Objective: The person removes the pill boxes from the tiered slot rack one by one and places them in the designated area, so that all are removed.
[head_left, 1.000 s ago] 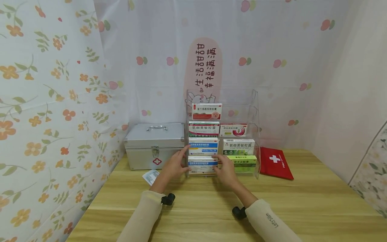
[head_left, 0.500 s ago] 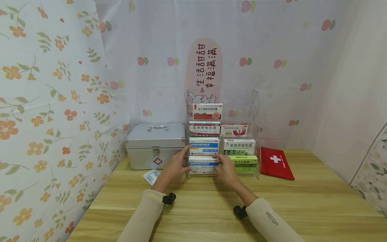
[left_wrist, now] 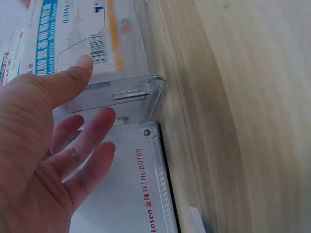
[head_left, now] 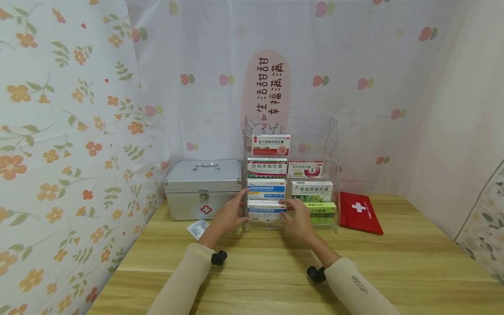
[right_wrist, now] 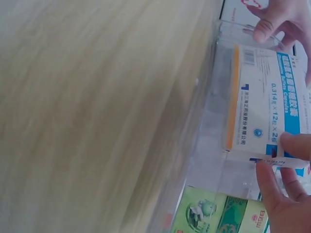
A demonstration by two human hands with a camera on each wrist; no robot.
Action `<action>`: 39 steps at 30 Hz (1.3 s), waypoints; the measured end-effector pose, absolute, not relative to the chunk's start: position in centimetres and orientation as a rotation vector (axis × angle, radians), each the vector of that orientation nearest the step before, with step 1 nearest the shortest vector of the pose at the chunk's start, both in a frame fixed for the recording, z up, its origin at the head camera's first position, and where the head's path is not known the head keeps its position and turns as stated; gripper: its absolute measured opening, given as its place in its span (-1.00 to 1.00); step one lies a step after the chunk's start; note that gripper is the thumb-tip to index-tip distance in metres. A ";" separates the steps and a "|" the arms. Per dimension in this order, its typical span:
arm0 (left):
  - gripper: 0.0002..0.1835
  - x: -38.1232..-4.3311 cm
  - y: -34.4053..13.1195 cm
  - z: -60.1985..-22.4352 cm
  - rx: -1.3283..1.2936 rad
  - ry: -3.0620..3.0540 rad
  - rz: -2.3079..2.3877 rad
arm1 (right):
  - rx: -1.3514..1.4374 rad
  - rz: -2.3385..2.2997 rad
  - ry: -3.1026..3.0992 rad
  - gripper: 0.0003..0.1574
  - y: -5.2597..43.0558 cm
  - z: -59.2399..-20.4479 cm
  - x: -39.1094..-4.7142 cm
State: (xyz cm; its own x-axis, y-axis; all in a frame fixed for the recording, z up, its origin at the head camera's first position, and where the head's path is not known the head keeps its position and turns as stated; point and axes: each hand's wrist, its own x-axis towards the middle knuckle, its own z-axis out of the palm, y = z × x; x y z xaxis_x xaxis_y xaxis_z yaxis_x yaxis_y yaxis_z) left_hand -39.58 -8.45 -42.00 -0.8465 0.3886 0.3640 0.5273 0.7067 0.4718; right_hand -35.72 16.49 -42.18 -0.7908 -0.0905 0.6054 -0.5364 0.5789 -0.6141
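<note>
From afar I am seeing the lower blue-and-white box (head_left: 261,211) sitting slightly higher in the bottom-left compartment of the clear stand (left_wrist: 116,92) than a second ago, so it is probably easing out of its seat. The right hand (head_left: 298,220) is pinching its right end. The left hand (head_left: 230,214) is holding nothing, fingers loosely spread at the other end; I cannot tell whether it is touching. The box is showing crisp, flat cardboard faces; the stand is gleaming like rigid plastic above the smooth, wood-grained tabletop (head_left: 260,271).
</note>
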 end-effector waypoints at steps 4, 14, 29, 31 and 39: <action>0.11 -39.5 -8.5 -41.9 -0.753 -2.677 -0.847 | 0.504 1.161 -2.263 -0.63 16.9 -42.0 -35.7; 0.10 -39.6 -8.3 -41.9 -0.773 -2.680 -0.906 | 0.456 1.249 -2.258 -0.62 17.3 -40.9 -35.2; 0.10 -39.5 -8.3 -41.8 -0.763 -2.683 -0.944 | 0.489 1.245 -2.197 -0.61 18.6 -38.9 -34.0; 0.11 -39.5 -8.2 -41.9 -0.761 -2.682 -0.942 | 0.490 1.244 -2.203 -0.61 18.7 -38.8 -33.8; 0.11 -39.4 -8.2 -41.7 -0.750 -2.687 -0.930 | 0.509 1.269 -2.175 -0.58 19.1 -38.1 -32.6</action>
State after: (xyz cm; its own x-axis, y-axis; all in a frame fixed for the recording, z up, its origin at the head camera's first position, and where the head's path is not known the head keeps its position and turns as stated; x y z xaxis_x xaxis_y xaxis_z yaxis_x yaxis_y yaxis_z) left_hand -39.36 -8.24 -41.68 -0.8510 0.3982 0.3423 0.5246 0.6733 0.5210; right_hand -32.61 19.14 -38.11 -0.7681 -0.0410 0.6390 -0.5765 0.4787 -0.6622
